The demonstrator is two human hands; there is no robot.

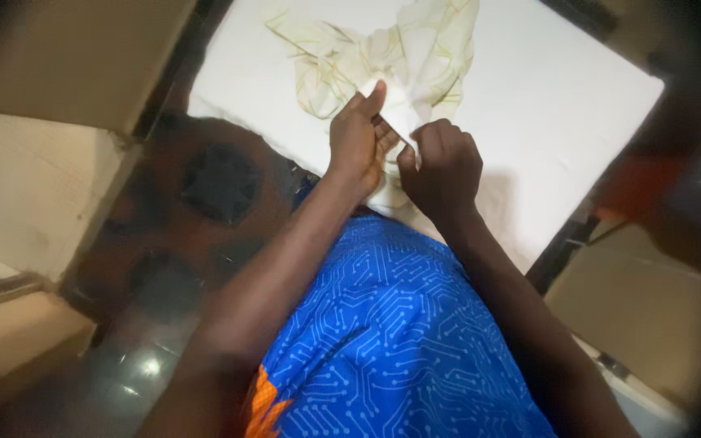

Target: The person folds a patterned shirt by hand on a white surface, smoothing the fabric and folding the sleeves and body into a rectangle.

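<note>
- The person's blue patterned shirt (399, 341) fills the near view, just below the white bed (561, 105)
- The left hand (357, 138) sits over the bed's near edge, thumb and fingers pressed together on a white corner of the cloth (403, 57), seemingly to keep that edge taut
- The right hand (441, 166), just beside the left, pinches the same white strip, fingers curled shut on it
- The cream cloth with thin line markings lies crumpled farther up the bed, its long axis running from the hands away toward the bed's far side
- The held corner points back toward the person
</note>
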